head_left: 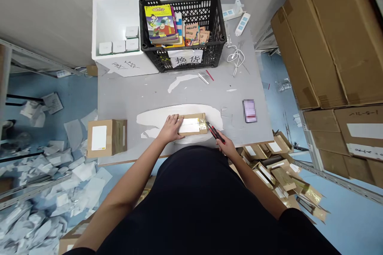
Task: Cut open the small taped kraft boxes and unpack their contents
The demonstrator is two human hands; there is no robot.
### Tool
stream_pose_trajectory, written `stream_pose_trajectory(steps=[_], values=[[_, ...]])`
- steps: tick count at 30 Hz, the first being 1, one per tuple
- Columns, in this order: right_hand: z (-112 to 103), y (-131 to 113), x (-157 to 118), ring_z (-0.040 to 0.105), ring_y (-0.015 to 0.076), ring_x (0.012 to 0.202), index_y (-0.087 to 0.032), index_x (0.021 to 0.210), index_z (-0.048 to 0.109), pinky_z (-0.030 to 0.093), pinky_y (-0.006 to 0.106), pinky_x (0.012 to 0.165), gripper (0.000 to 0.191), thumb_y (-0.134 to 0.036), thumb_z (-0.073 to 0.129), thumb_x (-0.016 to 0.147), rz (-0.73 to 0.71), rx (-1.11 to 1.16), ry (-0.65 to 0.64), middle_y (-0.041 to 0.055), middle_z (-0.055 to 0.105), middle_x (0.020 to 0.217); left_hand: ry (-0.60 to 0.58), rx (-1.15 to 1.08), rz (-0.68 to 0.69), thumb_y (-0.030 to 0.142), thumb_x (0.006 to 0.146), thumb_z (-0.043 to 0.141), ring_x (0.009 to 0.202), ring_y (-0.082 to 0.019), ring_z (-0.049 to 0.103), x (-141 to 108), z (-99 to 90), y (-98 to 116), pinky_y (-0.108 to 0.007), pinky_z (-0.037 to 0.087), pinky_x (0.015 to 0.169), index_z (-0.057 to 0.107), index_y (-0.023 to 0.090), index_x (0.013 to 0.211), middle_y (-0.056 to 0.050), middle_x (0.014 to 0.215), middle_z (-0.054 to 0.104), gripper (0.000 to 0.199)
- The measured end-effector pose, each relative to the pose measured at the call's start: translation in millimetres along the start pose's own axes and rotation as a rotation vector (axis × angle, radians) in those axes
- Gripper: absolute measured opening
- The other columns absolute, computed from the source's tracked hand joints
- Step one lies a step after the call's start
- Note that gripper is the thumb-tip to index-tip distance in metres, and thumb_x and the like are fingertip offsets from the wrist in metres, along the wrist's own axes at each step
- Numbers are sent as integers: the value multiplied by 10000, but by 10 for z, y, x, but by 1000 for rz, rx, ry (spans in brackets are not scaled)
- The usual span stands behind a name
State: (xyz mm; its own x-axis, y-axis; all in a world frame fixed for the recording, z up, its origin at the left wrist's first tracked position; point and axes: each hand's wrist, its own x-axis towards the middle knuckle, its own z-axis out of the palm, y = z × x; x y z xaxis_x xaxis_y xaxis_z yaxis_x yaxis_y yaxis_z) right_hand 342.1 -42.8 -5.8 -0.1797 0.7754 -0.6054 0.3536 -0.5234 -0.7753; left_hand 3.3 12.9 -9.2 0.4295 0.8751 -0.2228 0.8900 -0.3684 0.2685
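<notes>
A small flat cardboard box (191,124) with a white label and clear tape at its right end lies near the table's front edge. My left hand (171,129) rests on the box's left end, its fingers stretched out and the thumb along the lower side. In my right hand (226,146) is a red and black utility knife (216,133), wrapped by closed fingers. The knife points up and left, its tip at the taped right end of the box. Whether the blade touches the tape is too small to tell.
On the grey table (125,95) stand a cardboard box (101,138) at left, a white foam box (100,28) and a black crate (220,28) of books at the back. A phone (249,110) lies at right, below power strips (242,24). Shelves flank the table; opened cartons (281,175) litter the floor.
</notes>
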Motion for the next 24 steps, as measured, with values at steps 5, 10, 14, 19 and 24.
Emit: stream_pose_trajectory(steps=[5,10,14,19,24], values=[[-13,-22,13,466,85,421,-319,1468,393,447,228,448,608,-351,496,870,-10,-56,-15,-32,615,716,-7,2,-5,520,630,738,1394,-399,253,-5,-3,15,-553,165,1151,272,116,1477,-245,1476,318,1049],[-75,-63,-73,483,103,440,-313,1416,482,474,250,489,591,-319,549,829,-70,-103,-11,-19,667,730,-2,-35,-27,492,621,753,1385,-416,255,-26,-5,48,-571,185,1135,296,131,1469,-239,1474,325,1029],[-88,-19,-139,475,102,421,-286,1448,439,457,242,455,630,-337,548,830,-20,-82,-50,-19,645,691,15,-35,-24,503,624,749,1377,-416,263,-33,-8,59,-563,173,1139,301,127,1468,-241,1468,326,1027],[-16,100,-257,488,102,418,-287,1469,393,443,240,429,666,-403,547,832,30,-28,-93,-30,633,706,25,-29,-13,524,618,755,1366,-406,280,-16,-3,26,-547,162,1146,296,125,1468,-237,1464,328,1045],[110,146,-277,596,137,521,-247,1501,272,528,275,478,780,-490,578,826,51,258,124,-3,660,781,41,-44,-3,594,622,746,1371,-402,277,-17,19,-3,-542,174,1140,292,146,1470,-225,1465,338,1061]])
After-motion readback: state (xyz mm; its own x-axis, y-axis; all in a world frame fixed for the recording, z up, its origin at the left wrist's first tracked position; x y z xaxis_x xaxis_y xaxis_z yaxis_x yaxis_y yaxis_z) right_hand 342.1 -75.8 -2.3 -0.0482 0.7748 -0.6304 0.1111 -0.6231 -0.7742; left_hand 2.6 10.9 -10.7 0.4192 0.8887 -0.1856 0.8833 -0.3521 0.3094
